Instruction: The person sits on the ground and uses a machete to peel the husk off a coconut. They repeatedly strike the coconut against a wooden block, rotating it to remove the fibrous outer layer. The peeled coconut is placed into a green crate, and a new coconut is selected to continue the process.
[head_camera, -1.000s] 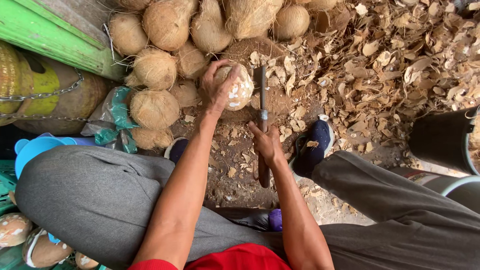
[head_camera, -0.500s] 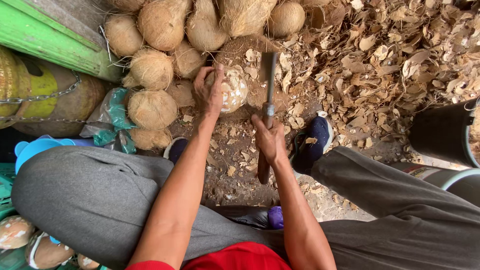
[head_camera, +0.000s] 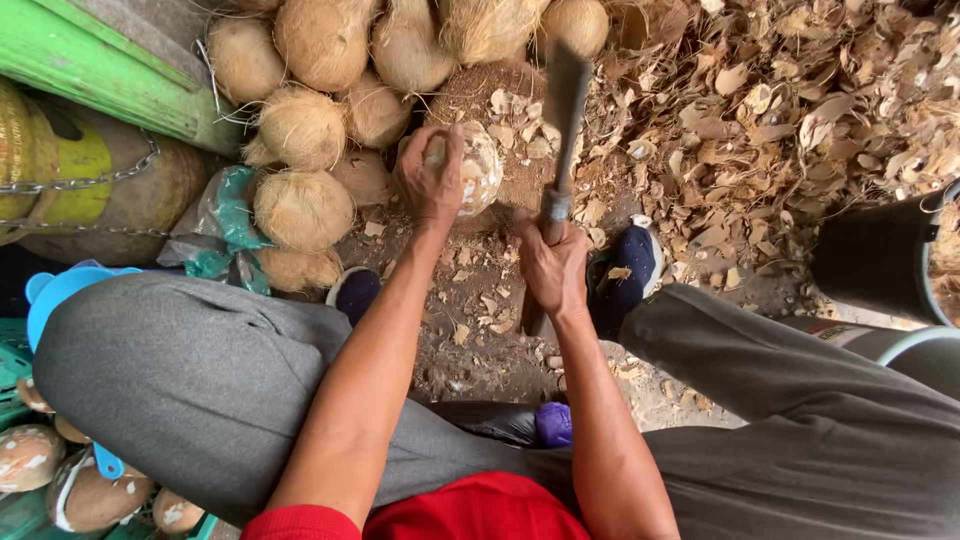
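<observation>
Left hand (head_camera: 432, 180): fingers wrapped over top of peeled coconut (head_camera: 472, 168), pinning it on brown stump (head_camera: 510, 110).
Right hand (head_camera: 552, 268): fist closed round handle of machete (head_camera: 562, 120), blade raised just beside nut.
Advice: shallow glancing cuts, fingers kept clear of blade's path.
Coconut: pale, mottled, brown shell patches remaining.
Around: husked coconuts (head_camera: 300, 125) piled left, shell chips (head_camera: 760, 110) right.

This is a rough outdoor coconut-husking yard on bare dirt ground (head_camera: 480, 330), shown by the pile of brown husked coconuts (head_camera: 330, 90) at far left, the thick litter of shell chips (head_camera: 760, 120) at far right, and a green crate of peeled coconuts (head_camera: 60, 480) near left.
</observation>
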